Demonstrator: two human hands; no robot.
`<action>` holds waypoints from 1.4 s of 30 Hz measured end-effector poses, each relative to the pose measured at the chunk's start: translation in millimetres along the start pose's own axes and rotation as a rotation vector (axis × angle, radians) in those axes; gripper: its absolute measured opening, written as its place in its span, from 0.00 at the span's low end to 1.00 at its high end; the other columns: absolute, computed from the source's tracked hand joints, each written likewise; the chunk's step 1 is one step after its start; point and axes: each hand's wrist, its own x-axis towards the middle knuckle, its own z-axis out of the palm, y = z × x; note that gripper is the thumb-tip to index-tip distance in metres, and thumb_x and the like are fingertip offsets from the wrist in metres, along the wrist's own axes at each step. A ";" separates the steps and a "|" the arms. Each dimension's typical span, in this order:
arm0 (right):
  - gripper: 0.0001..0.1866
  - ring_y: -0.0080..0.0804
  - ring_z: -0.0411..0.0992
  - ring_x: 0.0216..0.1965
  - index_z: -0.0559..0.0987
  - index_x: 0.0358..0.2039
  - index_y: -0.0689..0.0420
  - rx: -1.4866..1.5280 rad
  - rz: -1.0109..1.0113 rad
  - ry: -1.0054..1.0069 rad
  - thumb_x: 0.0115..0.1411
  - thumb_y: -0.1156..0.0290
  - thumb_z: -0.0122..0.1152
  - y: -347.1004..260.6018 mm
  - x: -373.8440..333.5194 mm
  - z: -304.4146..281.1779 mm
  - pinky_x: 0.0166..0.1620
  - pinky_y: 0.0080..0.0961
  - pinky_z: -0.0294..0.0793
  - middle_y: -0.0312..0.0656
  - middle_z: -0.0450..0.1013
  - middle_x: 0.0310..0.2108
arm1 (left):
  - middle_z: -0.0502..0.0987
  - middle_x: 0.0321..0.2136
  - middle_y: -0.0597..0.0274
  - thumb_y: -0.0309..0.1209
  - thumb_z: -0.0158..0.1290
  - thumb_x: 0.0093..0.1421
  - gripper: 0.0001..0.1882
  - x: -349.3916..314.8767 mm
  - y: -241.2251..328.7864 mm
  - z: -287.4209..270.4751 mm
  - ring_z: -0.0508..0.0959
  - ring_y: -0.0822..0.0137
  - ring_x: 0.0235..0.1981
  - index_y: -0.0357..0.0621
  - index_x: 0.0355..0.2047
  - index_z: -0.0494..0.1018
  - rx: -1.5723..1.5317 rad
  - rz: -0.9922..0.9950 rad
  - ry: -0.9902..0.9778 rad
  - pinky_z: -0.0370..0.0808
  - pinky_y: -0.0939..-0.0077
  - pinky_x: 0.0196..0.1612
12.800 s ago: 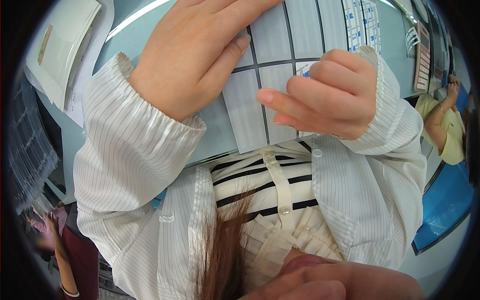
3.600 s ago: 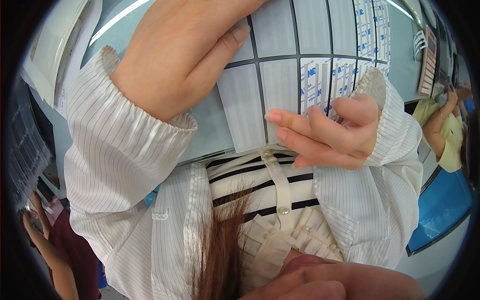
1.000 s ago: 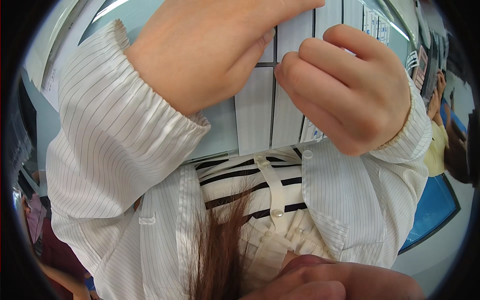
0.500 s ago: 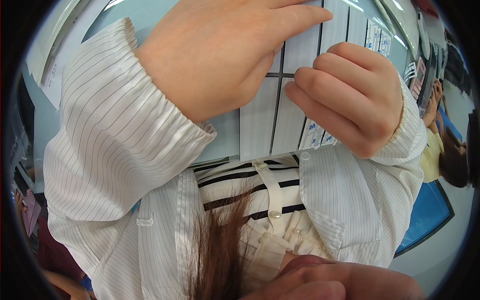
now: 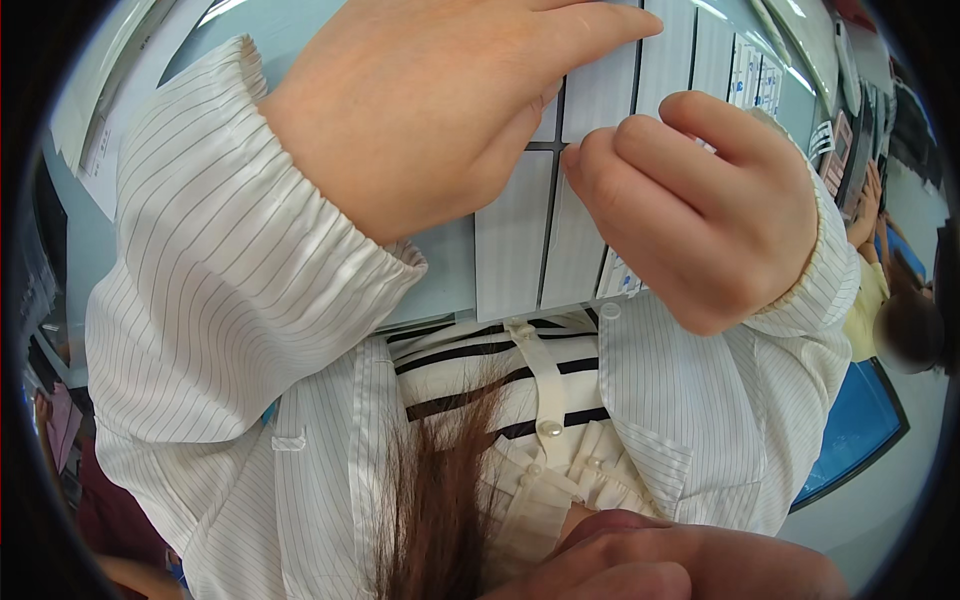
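1. Your left hand (image 5: 430,120) lies flat and palm-down at about 11 o'clock, fingers stretched together toward 2 o'clock, pressing on the sheet of labels (image 5: 515,240). The striped cuff bunches at the wrist.
2. Your right hand (image 5: 700,210) sits at about 2 o'clock, curled into a loose fist, knuckles up. Its fingertips (image 5: 590,165) press down on the sheet just beside the left hand's fingers; whether they pinch a label you cannot tell, since the fingers hide the contact.
3. The sheet of labels lies on the pale blue counter (image 5: 440,280) between and under both hands, near the centre and running up toward 1 o'clock. It shows pale grey rectangular panels split by dark lines, with small blue-printed labels visible at the far end and by your right wrist.
4. Its near edge reaches the counter's edge, just above your striped blouse (image 5: 480,370).
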 end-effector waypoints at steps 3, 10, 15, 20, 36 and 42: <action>0.23 0.38 0.69 0.25 0.77 0.25 0.75 0.002 -0.027 -0.014 0.23 0.74 0.58 -3.1 7.6 -0.8 0.24 0.31 0.64 0.51 0.73 0.28 | 0.70 0.62 0.38 0.21 0.49 0.57 0.27 -6.4 -8.2 9.1 0.69 0.45 0.65 0.30 0.59 0.70 -0.008 -0.008 0.002 0.64 0.55 0.69; 0.25 0.40 0.67 0.23 0.75 0.24 0.75 0.129 0.019 0.067 0.19 0.74 0.50 0.4 7.0 4.2 0.22 0.30 0.62 0.53 0.71 0.27 | 0.70 0.62 0.37 0.21 0.49 0.57 0.27 -6.6 -15.8 17.0 0.69 0.44 0.65 0.28 0.58 0.71 0.090 0.106 0.061 0.65 0.55 0.68; 0.26 0.39 0.67 0.22 0.76 0.25 0.77 0.116 0.008 0.068 0.19 0.76 0.48 3.8 2.2 5.2 0.20 0.30 0.61 0.53 0.71 0.27 | 0.70 0.62 0.37 0.21 0.50 0.55 0.28 -0.7 -1.3 -1.6 0.69 0.45 0.65 0.28 0.58 0.71 0.002 -0.075 -0.128 0.65 0.56 0.68; 0.26 0.38 0.68 0.22 0.77 0.25 0.76 0.084 0.012 0.037 0.19 0.76 0.50 2.4 -1.2 3.1 0.20 0.30 0.64 0.54 0.71 0.26 | 0.70 0.62 0.38 0.21 0.51 0.54 0.29 -5.3 -9.8 10.8 0.68 0.45 0.65 0.28 0.58 0.71 0.053 0.036 -0.009 0.65 0.57 0.69; 0.18 0.31 0.71 0.23 0.82 0.33 0.74 -0.096 0.030 0.070 0.39 0.81 0.72 -11.9 1.2 8.1 0.23 0.25 0.65 0.47 0.75 0.30 | 0.68 0.64 0.39 0.22 0.52 0.56 0.29 -9.6 10.7 -21.2 0.67 0.46 0.66 0.30 0.60 0.70 0.067 -0.029 -0.118 0.64 0.56 0.70; 0.13 0.33 0.70 0.23 0.79 0.28 0.76 -0.001 0.052 0.113 0.41 0.87 0.73 -14.6 7.3 10.5 0.21 0.27 0.62 0.51 0.75 0.30 | 0.69 0.62 0.38 0.21 0.50 0.56 0.28 -17.0 -8.8 1.8 0.68 0.44 0.65 0.30 0.59 0.71 0.104 0.068 0.002 0.65 0.55 0.68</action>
